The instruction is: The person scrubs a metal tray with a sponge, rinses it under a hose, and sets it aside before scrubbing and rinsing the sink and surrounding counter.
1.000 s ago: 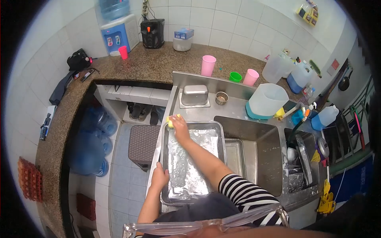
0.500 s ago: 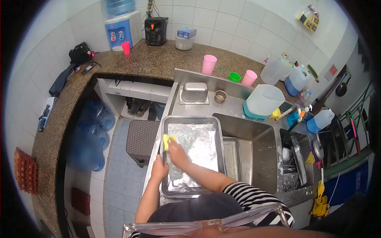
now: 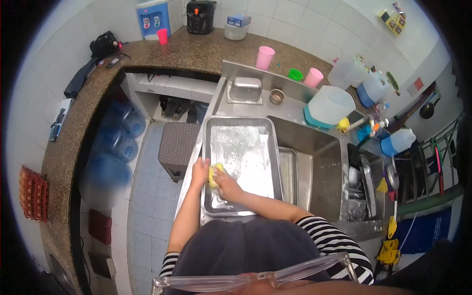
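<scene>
Left of the sink basin (image 3: 324, 177), a wide metal tray (image 3: 250, 167) rests open side up, leaving its inside reachable. The left hand (image 3: 199, 172) grips its left rim (image 3: 206, 140), apparently to steady it; the right hand (image 3: 228, 187) clasps a yellow sponge (image 3: 214, 176) inside, near that rim.

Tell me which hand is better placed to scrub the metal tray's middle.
Probably the right hand: it holds the yellow sponge within the metal tray, while the left hand is at the tray's left rim.
</scene>
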### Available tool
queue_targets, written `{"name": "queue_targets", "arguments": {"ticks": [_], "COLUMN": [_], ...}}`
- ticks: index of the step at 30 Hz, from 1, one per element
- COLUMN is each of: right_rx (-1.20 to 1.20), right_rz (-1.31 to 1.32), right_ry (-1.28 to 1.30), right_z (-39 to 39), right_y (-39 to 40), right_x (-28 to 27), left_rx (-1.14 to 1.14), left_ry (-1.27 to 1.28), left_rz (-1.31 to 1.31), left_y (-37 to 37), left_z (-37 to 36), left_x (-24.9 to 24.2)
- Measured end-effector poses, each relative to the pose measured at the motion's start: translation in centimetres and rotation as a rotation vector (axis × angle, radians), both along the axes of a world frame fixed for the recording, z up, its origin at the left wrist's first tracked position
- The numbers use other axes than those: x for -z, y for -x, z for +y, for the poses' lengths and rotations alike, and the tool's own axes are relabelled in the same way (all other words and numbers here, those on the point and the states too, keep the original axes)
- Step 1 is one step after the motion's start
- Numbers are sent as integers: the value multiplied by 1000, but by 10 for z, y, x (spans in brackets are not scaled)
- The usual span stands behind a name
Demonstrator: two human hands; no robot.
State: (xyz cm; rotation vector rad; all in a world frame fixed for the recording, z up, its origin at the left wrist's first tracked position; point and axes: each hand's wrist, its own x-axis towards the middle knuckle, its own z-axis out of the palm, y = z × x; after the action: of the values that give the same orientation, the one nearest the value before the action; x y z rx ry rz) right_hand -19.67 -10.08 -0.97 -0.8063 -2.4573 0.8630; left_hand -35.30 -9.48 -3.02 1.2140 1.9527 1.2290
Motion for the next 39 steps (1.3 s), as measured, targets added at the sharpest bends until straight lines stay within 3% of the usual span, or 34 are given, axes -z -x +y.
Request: {"name": "queue_targets", "arguments": {"ticks": [6, 8, 12, 15, 21, 27, 31, 33, 34, 36, 38, 39], "right_rx": [-193, -301, -306, -258, -79, 152, 106, -168, -174, -581, -637, -539], "right_rz": [-164, -357, -248, -333, -739, -534, -450, -235, -235, -148, -83, -186], "right_ry": [236, 420, 401, 323, 106, -265, -266, -222, -208, -19, 84, 38], "right_z": [-41, -44, -52, -56, -37, 0, 17, 16, 7, -5, 5, 18], "right_y": [-19, -19, -41, -85, -149, -87, -34, -21, -21, -36, -65, -76], "right_x": [-16, -37, -55, -72, -62, -19, -26, -13, -9, -10, -16, -20], "left_rx": [-16, 20, 54, 72, 59, 48, 23, 39, 37, 84, 92, 94], "left_ry": [133, 164, 248, 238, 229, 248, 293, 319, 335, 278, 315, 286], "left_rz": [253, 266, 379, 378, 403, 408, 388, 395, 393, 392, 372, 415], "left_y": [-7, -5, -6, -5, -3, -1, -2, -1, 2, 8, 10, 10], "left_z": [5, 9, 16, 19, 21, 25, 24, 24, 21, 24, 24, 26], "left_x": [-31, -35, -29, -29, -25, -29, -29, -32, -33, -38, -35, -33]}}
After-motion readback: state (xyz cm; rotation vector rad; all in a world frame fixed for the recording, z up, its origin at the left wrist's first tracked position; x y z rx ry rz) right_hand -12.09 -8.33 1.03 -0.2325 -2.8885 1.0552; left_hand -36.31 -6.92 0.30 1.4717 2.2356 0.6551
